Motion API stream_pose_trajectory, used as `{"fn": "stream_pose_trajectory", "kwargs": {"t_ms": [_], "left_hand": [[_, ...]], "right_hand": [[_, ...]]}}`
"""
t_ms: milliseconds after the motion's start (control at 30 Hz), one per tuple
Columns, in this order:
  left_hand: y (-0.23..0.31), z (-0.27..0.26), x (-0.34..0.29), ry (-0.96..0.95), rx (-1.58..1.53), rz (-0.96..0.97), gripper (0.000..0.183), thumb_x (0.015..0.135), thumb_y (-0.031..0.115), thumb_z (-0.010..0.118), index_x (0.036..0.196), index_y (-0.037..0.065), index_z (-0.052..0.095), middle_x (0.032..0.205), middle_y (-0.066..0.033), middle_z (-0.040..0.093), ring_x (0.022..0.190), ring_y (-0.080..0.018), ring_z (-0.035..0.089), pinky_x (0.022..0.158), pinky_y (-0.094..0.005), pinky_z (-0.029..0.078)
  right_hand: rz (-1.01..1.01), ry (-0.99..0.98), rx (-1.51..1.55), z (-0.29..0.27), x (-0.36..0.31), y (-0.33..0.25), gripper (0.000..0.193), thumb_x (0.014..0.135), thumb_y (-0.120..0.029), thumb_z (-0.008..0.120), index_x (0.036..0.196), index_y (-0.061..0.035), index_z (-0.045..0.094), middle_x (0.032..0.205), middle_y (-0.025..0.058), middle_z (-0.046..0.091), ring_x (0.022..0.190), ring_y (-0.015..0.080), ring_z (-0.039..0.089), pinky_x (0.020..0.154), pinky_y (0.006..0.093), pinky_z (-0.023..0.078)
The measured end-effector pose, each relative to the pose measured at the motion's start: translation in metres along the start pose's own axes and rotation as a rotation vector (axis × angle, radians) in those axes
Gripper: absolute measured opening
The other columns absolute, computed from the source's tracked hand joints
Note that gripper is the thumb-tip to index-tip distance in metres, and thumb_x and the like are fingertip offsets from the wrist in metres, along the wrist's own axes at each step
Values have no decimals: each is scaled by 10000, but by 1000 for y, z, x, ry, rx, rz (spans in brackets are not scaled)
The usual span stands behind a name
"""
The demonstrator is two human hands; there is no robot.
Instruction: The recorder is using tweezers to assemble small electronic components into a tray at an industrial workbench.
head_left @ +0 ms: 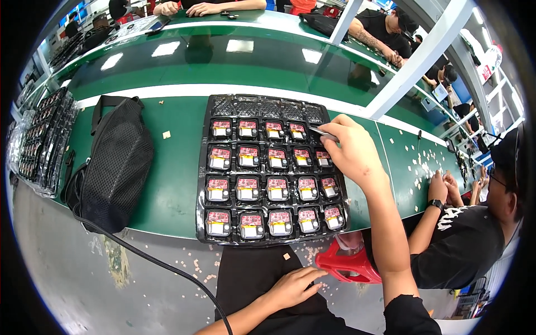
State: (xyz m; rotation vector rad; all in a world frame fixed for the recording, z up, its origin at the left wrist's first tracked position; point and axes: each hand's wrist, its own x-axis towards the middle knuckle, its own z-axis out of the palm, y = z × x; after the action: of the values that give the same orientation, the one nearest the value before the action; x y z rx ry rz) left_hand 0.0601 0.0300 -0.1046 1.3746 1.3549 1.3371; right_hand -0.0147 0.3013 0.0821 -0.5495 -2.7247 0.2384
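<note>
A black moulded tray [204, 184] lies on the green workbench, its pockets filled with several small red circuit boards [248, 157] carrying yellow and white parts. My right hand [350, 149] reaches over the tray's upper right corner, shut on metal tweezers [321, 133] whose tip points left at the top row. My left hand [295, 287] rests on my dark-clothed lap below the tray, fingers loosely spread, holding nothing.
A black mesh bag [117, 162] with a strap and cable lies left of the tray. Stacked trays [39, 139] sit at the far left. A red stool [346, 267] stands beside my knee. A seated person [474, 234] works at right; paper bits litter the bench and floor.
</note>
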Motion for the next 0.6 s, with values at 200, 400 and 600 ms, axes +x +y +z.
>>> {"fn": "stream_pose_trajectory", "kwargs": {"t_ms": [200, 400, 600], "left_hand": [[-5, -1, 2, -20, 5, -71, 343, 968, 152, 667, 1296, 59, 624, 1173, -136, 667, 1043, -319, 684, 912, -399, 557], [-5, -4, 5, -20, -67, -154, 340, 972, 152, 658, 1301, 70, 624, 1180, -134, 662, 1037, -313, 690, 911, -395, 560], [1, -10, 7, -15, -90, -213, 303, 964, 158, 673, 1249, 56, 666, 1131, -137, 676, 1020, -300, 696, 894, -375, 563]], "right_hand": [[12, -107, -47, 1, -6, -2, 340, 879, -44, 562, 1175, -48, 729, 1138, 135, 657, 957, 362, 690, 875, 466, 546], [155, 92, 216, -12, -39, -6, 312, 879, 19, 565, 1157, -7, 706, 1022, 166, 664, 849, 356, 672, 777, 418, 540], [385, 304, -158, 33, -101, 13, 234, 896, -39, 599, 1105, -68, 700, 1013, 144, 652, 802, 381, 688, 717, 488, 546]]}}
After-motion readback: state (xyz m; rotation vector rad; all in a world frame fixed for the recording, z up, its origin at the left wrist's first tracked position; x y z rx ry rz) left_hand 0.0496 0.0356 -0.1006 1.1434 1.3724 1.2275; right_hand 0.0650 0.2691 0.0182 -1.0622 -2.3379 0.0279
